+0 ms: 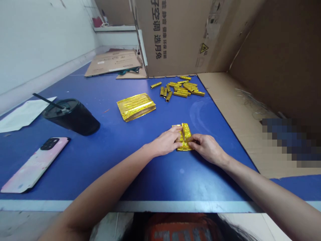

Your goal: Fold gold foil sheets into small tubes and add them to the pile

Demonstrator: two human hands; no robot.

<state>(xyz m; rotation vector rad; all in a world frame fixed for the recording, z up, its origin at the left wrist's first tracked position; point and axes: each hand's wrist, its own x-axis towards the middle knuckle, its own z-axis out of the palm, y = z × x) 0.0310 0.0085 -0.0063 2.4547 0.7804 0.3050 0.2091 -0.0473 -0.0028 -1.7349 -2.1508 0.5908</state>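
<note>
You have one gold foil sheet (pixel 184 137), shiny and crinkled, partly folded, lying flat on the blue bench (pixel 125 160) near its front edge, pinched from both sides.

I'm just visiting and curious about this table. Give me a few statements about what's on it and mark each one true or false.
1. Both hands, left hand and right hand, touch the gold foil sheet. True.
2. The phone lies to the right of the hands. False: it lies at the left, near the table's front edge.
3. A pile of folded gold pieces lies at the far side of the blue table. True.
4. The black cup has no straw. False: a black straw sticks out of its lid.
5. The stack of gold sheets sits on the phone. False: it lies on the table.
</note>
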